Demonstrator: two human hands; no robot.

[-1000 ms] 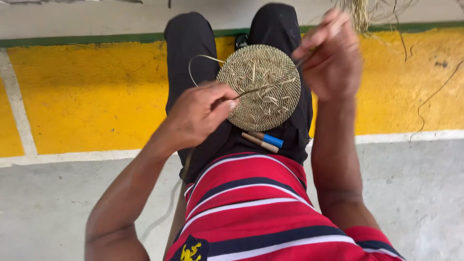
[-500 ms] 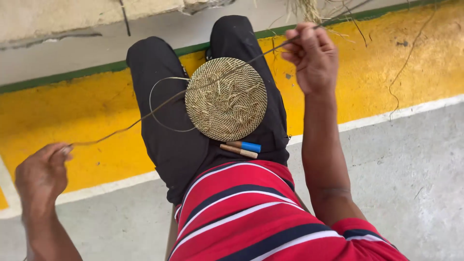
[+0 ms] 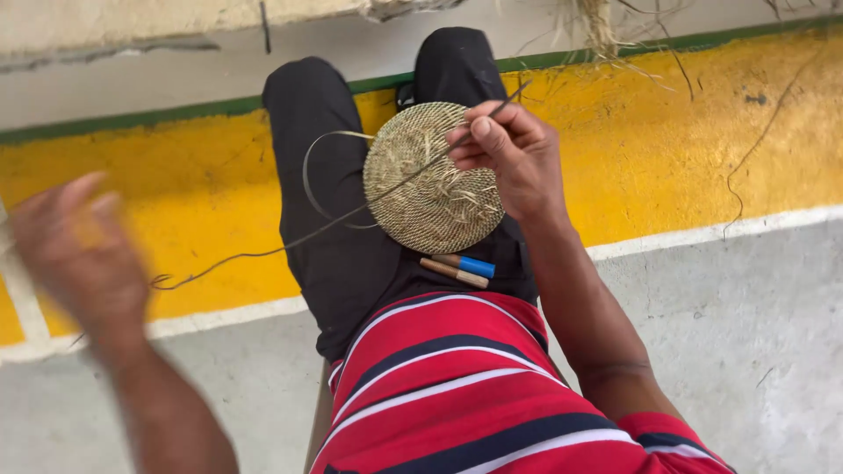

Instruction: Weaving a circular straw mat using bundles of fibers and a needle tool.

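On the lap, a coiled woven disc (image 3: pixel 435 180) is steadied by the right hand (image 3: pixel 514 158), fingers pinching a fibre strand (image 3: pixel 263 250); the blurred left hand (image 3: pixel 79 254) draws it taut, grip unclear.

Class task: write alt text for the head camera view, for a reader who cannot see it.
A seated person's right hand pinches a thin strand against a round woven disc on their lap, while the blurred left hand is raised out to the side. Beyond the legs is a yellow floor band.
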